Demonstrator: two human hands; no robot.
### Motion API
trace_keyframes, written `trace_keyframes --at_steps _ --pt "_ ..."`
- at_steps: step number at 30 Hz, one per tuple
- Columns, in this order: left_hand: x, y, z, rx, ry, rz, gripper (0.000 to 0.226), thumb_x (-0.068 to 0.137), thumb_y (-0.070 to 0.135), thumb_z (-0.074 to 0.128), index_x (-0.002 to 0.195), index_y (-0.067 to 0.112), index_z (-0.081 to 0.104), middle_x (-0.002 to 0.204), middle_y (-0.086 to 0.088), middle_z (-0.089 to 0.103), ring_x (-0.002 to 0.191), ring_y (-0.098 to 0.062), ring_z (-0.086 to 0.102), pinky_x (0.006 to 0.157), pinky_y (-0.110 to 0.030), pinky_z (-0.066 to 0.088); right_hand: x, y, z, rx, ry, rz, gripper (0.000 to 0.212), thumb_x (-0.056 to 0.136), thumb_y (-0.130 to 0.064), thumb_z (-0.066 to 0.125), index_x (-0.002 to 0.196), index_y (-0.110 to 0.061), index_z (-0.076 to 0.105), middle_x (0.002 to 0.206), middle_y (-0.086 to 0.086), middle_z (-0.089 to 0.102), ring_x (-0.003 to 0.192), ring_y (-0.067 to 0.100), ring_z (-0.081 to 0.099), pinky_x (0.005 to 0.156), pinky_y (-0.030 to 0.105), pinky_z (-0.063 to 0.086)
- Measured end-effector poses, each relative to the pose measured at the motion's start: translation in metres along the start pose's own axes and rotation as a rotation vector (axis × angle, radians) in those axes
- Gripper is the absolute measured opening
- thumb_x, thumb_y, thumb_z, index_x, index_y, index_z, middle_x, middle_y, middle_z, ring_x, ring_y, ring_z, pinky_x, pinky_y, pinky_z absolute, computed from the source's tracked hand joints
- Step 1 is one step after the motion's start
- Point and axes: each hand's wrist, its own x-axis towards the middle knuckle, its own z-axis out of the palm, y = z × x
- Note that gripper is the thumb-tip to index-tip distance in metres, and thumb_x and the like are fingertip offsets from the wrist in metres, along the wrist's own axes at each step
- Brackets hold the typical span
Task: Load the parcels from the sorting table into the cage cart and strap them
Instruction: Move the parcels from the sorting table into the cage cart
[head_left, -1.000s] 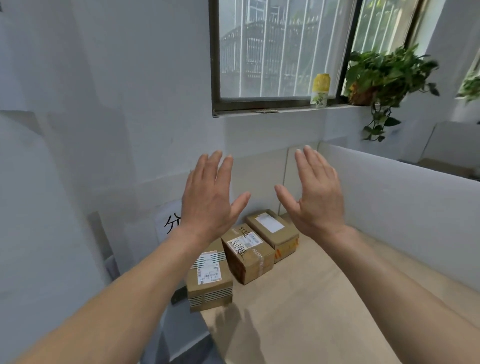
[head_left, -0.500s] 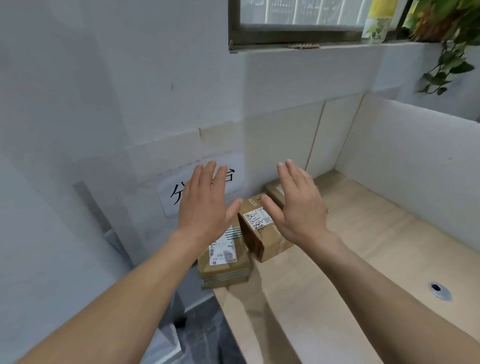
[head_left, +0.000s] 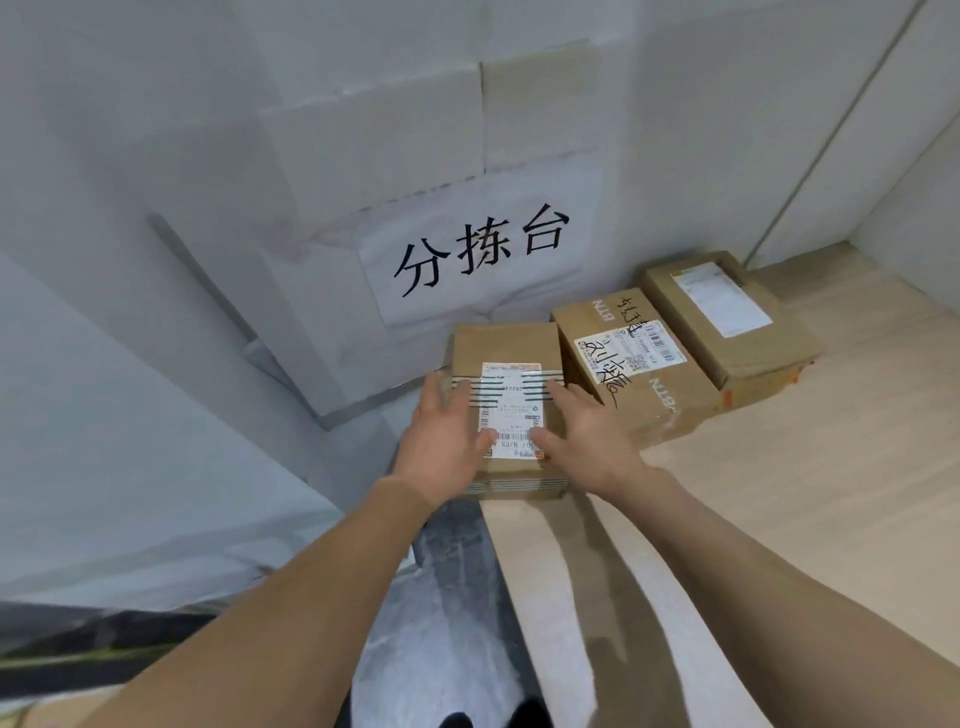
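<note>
Three brown cardboard parcels stand in a row at the far left corner of the light wooden sorting table (head_left: 779, 519). The nearest parcel (head_left: 506, 348) has a white label and black stripes. My left hand (head_left: 447, 441) lies on its left side and my right hand (head_left: 587, 436) on its right side, fingers straight, thumbs over the label. Beside it sit a middle parcel (head_left: 623, 364) with handwriting and a far parcel (head_left: 727, 317) with a white label. No cage cart shows in the view.
A white paper sign (head_left: 483, 249) with black characters is taped to the grey wall behind the parcels. A white partition (head_left: 909, 182) borders the table on the right. Grey floor (head_left: 457, 597) lies left of the table edge.
Both hands came down from in front of the wall onto the two sides of the nearest parcel. The view has tilted down and closer to the parcels.
</note>
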Motion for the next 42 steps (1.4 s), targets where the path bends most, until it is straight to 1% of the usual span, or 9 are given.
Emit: trace_keyframes --at_steps 6,11,18,23,27,30,34,39,42 --pt "-0.008 -0.006 0.009 -0.217 -0.127 -0.08 0.078 0.092 0.028 0.066 0.155 0.022 0.021 0.148 -0.012 0.04 0.132 -0.026 0.043 0.106 -0.031 0.035 -0.011 0.002 0.01 0.137 -0.013 0.087 0.067 0.085 -0.033 0.071 0.145 -0.028 0.041 0.132 -0.005 0.062 0.105 0.018 0.062 0.093 0.04 0.051" --pt "-0.026 -0.011 0.009 -0.29 -0.212 -0.077 0.087 0.075 0.027 0.082 0.146 0.031 0.031 0.127 -0.002 0.043 0.103 -0.015 0.048 0.089 -0.021 0.04 -0.034 0.002 0.012 0.079 0.016 0.218 0.039 0.083 -0.043 0.07 0.105 -0.029 0.041 0.105 -0.009 0.066 0.082 0.009 0.062 0.066 0.028 0.049" --pt "-0.044 -0.012 0.008 -0.315 -0.191 0.022 0.093 0.069 0.019 0.086 0.146 0.021 0.034 0.141 0.002 0.042 0.116 -0.009 0.043 0.094 -0.016 0.033 -0.056 -0.018 0.032 0.186 0.067 0.259 0.057 0.08 -0.023 0.072 0.126 -0.03 0.038 0.126 0.003 0.061 0.106 0.022 0.061 0.091 0.043 0.053" --pt "-0.069 -0.017 -0.013 -0.258 -0.075 0.15 0.101 0.071 0.019 0.085 0.151 0.027 0.024 0.151 0.003 0.026 0.131 -0.016 0.042 0.103 -0.022 0.036 -0.076 -0.041 0.025 0.139 0.202 0.152 0.086 0.078 -0.017 0.078 0.152 -0.023 0.034 0.14 -0.002 0.054 0.126 0.018 0.052 0.106 0.038 0.044" --pt "-0.084 -0.003 -0.052 -0.203 0.075 0.265 0.099 0.077 0.025 0.08 0.153 0.033 0.016 0.155 0.008 0.011 0.133 -0.017 0.038 0.101 -0.027 0.039 -0.09 -0.071 -0.002 0.085 0.391 -0.005 0.085 0.079 -0.024 0.079 0.153 -0.021 0.036 0.143 0.0 0.05 0.127 0.016 0.049 0.103 0.03 0.04" --pt "-0.09 0.018 -0.084 -0.221 0.204 0.356 0.097 0.078 0.029 0.08 0.152 0.034 0.017 0.152 0.013 0.009 0.132 -0.014 0.036 0.098 -0.024 0.038 -0.098 -0.092 -0.034 0.059 0.536 -0.092 0.083 0.078 -0.039 0.072 0.152 -0.024 0.036 0.147 0.0 0.046 0.132 0.016 0.046 0.105 0.038 0.044" --pt "-0.1 0.057 -0.123 -0.206 0.347 0.445 0.098 0.075 0.037 0.083 0.153 0.03 0.022 0.159 0.0 0.008 0.132 -0.019 0.039 0.101 -0.026 0.038 -0.112 -0.116 -0.083 0.032 0.738 -0.172 0.082 0.077 -0.028 0.082 0.148 -0.018 0.043 0.142 0.006 0.05 0.127 0.015 0.046 0.103 0.028 0.04" --pt "-0.124 0.117 -0.161 -0.192 0.499 0.555 0.097 0.075 0.042 0.082 0.152 0.031 0.024 0.159 0.0 0.01 0.132 -0.019 0.041 0.101 -0.029 0.042 -0.147 -0.132 -0.151 -0.025 0.957 -0.267 0.079 0.077 -0.031 0.083 0.146 -0.018 0.046 0.138 0.006 0.055 0.125 0.02 0.053 0.098 0.035 0.047" --pt "-0.146 0.152 -0.173 -0.201 0.596 0.636 0.095 0.075 0.038 0.083 0.151 0.03 0.027 0.157 -0.002 0.014 0.13 -0.019 0.043 0.099 -0.031 0.046 -0.175 -0.132 -0.185 -0.034 1.017 -0.33 0.078 0.08 -0.035 0.079 0.147 -0.022 0.042 0.142 0.01 0.053 0.133 0.026 0.05 0.099 0.049 0.052"
